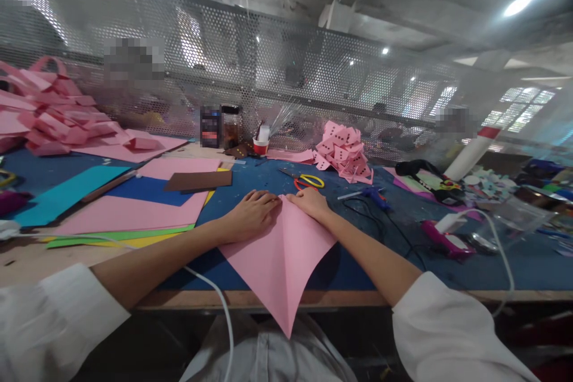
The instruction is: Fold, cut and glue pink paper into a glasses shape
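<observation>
Pink pointed paper sheet (pixel 280 256) overhangs bench (pixel 264 178); left hand (pixel 253 213) and right hand (pixel 310 201) press it open-palmed. Red cup (pixel 260 146), upper centre, holds white item.

paper-craft workshop; blue workbench (pixel 250 191) w/ coloured paper sheets (pixel 129 212), scissors (pixel 307 181), glue gun (pixel 443 240), perforated metal partition (pixel 268 65)

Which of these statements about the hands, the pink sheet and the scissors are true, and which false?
1. Both the left hand and the right hand rest on the pink sheet. True.
2. The pink sheet lies wholly on the table. False: its near corner hangs over the edge.
3. The scissors lie beyond the hands, untouched. True.
4. The left hand holds the scissors. False: it lies flat on the sheet.
</observation>
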A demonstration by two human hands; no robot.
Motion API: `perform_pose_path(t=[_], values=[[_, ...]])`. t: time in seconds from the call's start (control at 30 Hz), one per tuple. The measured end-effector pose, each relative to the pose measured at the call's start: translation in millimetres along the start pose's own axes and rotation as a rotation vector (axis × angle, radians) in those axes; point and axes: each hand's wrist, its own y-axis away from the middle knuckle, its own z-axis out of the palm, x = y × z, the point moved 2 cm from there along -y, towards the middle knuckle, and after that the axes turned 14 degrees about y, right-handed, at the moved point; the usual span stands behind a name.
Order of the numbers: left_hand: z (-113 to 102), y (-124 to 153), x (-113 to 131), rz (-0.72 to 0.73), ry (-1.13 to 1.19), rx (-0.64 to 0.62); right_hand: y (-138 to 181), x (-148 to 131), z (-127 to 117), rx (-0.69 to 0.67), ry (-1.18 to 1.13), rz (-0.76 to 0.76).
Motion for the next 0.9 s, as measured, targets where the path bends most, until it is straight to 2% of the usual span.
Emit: perform_pose_path(t=[0.43,0.9], values=[[-0.1,-1.4,-2.0,-0.046,-0.03,-0.011,3.7,-4.1,2.4,0.039,0.018,0.027],[-1.2,-1.9,-0.2,-0.031,-0.042,-0.008,0.7,-3.9,4.7,0.03,0.018,0.017]])
